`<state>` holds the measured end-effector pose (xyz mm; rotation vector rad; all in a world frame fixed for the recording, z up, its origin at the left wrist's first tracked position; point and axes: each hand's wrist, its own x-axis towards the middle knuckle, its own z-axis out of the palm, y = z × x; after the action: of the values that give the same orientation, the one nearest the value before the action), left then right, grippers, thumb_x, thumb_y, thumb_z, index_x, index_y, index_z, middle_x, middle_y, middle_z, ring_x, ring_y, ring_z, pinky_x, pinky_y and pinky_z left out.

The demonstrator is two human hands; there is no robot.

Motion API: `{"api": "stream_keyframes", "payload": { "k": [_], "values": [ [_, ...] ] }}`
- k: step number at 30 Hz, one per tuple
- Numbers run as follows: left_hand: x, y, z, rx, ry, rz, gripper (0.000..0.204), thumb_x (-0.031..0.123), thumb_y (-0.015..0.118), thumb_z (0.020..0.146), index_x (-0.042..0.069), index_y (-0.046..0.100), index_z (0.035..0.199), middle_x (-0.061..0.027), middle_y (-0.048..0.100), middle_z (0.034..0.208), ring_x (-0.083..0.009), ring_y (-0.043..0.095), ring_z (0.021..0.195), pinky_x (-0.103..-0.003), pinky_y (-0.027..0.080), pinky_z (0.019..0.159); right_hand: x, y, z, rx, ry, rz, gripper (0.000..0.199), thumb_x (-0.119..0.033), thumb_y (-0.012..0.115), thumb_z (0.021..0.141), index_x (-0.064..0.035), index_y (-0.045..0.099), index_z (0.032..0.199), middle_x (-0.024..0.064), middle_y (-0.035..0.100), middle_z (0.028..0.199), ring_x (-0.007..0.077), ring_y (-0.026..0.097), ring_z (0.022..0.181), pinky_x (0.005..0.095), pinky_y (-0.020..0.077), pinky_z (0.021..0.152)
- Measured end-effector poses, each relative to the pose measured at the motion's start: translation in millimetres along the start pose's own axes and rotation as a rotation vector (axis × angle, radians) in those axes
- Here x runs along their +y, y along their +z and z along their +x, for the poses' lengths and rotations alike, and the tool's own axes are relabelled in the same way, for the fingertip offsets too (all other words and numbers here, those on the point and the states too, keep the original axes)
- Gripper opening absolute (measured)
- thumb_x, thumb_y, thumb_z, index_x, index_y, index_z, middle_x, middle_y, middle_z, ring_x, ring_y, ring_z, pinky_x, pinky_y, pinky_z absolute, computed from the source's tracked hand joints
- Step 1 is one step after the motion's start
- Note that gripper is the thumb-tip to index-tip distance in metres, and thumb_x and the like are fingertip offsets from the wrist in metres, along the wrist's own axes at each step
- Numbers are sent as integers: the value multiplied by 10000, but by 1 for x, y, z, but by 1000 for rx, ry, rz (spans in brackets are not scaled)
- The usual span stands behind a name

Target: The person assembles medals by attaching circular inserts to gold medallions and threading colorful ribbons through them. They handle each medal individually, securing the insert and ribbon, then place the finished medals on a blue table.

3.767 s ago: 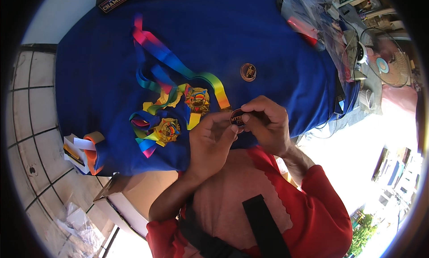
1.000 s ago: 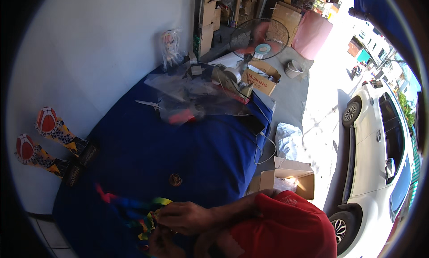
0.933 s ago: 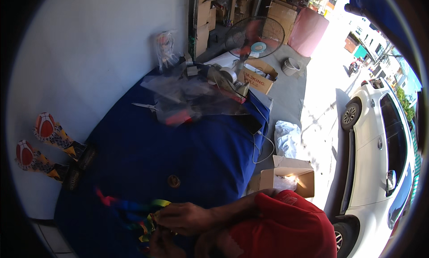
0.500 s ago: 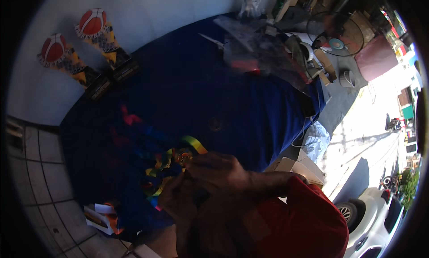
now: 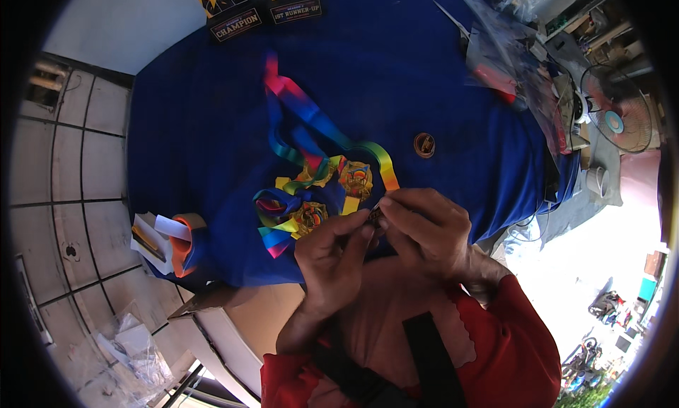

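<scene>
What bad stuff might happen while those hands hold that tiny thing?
The small dark piece is pinched between the left hand and right hand, so it might slip out. A rainbow ribbon reaches close to the right hand, so it might get snagged.

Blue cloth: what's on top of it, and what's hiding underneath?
On top lie gold medals with rainbow ribbons, a round dark disc and clear plastic; two trophies stand at the far edge. The blue cloth covers whatever is underneath, so I can't tell.
</scene>
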<state>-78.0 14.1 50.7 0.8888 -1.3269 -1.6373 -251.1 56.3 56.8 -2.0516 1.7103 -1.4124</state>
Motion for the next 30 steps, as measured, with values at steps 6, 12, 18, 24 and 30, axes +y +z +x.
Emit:
{"api": "stream_keyframes", "payload": {
  "k": [6,12,18,24,30],
  "values": [
    [2,-2,-2,15,-43,-4,212,-107,643,949,-67,690,1152,-126,749,999,-129,723,864,-243,592,751,-1,2,-3,-15,11,3,427,51,805,710,-11,716,1122,115,696,1071,254,720,846,336,602,682],
    [-2,-8,-6,-7,47,84,219,-107,661,935,-64,702,1146,-123,749,987,-128,724,846,-236,593,725,-2,6,-9,-34,33,44,445,54,803,708,-10,719,1140,117,696,1082,254,718,859,335,599,698],
    [-7,-12,-10,3,91,138,225,-108,677,921,-57,711,1137,-129,749,964,-126,725,810,-233,582,683,-2,11,-14,-51,43,74,457,57,802,708,-10,719,1153,116,700,1090,251,719,862,332,597,699],
    [-7,-14,-13,18,138,207,218,-121,694,891,-65,719,1100,-129,747,910,-131,722,769,-243,563,656,-6,17,-18,26,45,94,471,77,790,707,-31,723,1160,107,709,1068,243,717,850,331,599,685],
    [-8,-17,-18,22,138,226,220,-128,694,884,-65,721,1093,-131,746,903,-135,717,759,-247,551,645,-10,19,-23,16,19,50,476,63,807,703,-40,727,1160,113,708,1068,241,720,840,331,606,684]
  ]
}}
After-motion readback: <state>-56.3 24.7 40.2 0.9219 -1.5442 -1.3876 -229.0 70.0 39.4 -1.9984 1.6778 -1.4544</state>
